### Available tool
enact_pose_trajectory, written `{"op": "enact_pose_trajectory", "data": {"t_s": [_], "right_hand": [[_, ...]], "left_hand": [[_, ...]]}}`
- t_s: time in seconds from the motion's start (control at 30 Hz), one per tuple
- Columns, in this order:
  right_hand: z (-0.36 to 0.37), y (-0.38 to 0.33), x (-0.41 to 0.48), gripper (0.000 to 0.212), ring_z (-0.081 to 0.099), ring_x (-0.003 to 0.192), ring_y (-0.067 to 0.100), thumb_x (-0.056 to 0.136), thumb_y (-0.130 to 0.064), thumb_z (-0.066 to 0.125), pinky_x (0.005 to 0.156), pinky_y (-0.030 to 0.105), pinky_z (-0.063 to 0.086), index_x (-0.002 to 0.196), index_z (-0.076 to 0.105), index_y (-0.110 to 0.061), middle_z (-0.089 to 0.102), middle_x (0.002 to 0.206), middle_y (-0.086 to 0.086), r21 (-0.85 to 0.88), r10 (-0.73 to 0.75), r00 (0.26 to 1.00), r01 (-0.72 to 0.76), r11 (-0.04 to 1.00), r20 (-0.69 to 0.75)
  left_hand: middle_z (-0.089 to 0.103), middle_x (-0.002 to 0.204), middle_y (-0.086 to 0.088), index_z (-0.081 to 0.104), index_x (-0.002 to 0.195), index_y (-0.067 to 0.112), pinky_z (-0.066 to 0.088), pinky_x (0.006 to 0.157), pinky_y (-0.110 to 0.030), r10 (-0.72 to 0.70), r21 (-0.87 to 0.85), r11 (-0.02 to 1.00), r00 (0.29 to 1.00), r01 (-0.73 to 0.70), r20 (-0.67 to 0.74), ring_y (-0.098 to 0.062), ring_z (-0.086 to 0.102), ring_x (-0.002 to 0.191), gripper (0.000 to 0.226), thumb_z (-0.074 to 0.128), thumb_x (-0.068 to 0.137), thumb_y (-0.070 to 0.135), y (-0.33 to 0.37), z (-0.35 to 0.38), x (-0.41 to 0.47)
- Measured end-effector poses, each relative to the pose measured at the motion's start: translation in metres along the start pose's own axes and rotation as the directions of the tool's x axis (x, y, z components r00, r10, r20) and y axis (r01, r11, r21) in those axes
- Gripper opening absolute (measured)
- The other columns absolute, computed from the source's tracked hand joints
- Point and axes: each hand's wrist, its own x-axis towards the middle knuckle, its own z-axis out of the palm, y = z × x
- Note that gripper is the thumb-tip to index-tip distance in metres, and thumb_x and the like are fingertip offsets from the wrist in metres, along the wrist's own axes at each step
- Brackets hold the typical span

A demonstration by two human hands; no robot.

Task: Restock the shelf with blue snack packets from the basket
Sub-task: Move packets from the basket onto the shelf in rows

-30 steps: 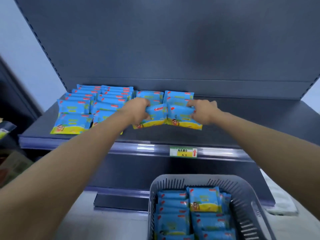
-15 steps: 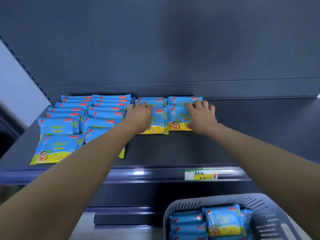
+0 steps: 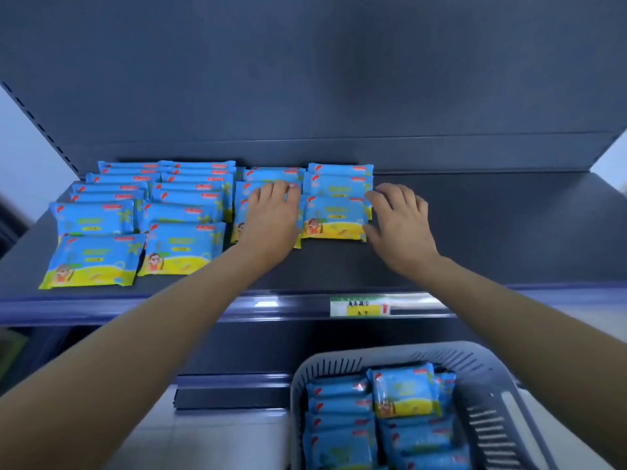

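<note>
The left hand [image 3: 271, 218] lies flat, fingers straight, on the front blue snack packet [image 3: 241, 212] of the third row, likely pressing the overlapped row level. The right hand [image 3: 402, 228], fingers spread and gripping nothing, touches the neighbouring packet [image 3: 334, 218] at its right edge, apparently to square it. More packets [image 3: 402, 390] wait in the basket [image 3: 481, 364] below the shelf [image 3: 492, 232].

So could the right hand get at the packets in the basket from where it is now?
Probably yes. The right hand is open and holds nothing, the grey basket sits open-topped just below that arm, and its blue snack packets lie uncovered. Only the shelf's front rail lies between.
</note>
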Motion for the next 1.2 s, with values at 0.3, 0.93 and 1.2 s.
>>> {"op": "enact_pose_trajectory", "data": {"t_s": [0.3,0.93,1.2], "right_hand": [[-0.019,0.05,-0.129,0.033,0.047,0.103,0.023,0.083,-0.022,0.048,0.084,0.033,0.033,0.111,0.06,-0.009,0.061,0.11,0.01,0.093,-0.219,0.975,0.221,0.971,-0.034],[0.101,0.066,-0.254,0.075,0.031,0.129,0.033,0.085,-0.04,0.061,0.106,0.044,0.028,0.143,0.026,-0.007,0.033,0.14,0.012,-0.147,0.009,0.666,0.151,0.978,0.746],[0.096,0.055,-0.251,0.04,0.044,0.117,0.031,0.087,-0.013,0.057,0.096,0.043,0.034,0.124,0.045,-0.01,0.053,0.122,0.011,-0.122,-0.071,0.708,0.218,0.968,0.703]], "left_hand": [[0.043,0.131,-0.007,0.042,0.135,0.013,0.023,0.103,-0.034,0.159,-0.241,0.961,0.984,-0.136,0.082,-0.027,0.037,0.124,0.051,0.06,0.088,0.025,0.123,0.007,-0.089],[0.034,0.143,-0.011,0.035,0.139,0.012,0.029,0.106,-0.042,-0.053,-0.013,0.995,0.651,0.096,0.757,-0.029,0.032,0.134,0.055,0.058,0.09,0.025,0.141,0.164,-0.229],[0.037,0.141,-0.013,0.043,0.135,0.012,0.031,0.105,-0.044,-0.139,0.097,0.99,0.555,0.104,0.82,-0.031,0.029,0.136,0.06,0.068,0.083,0.027,0.151,0.176,-0.237]]}}
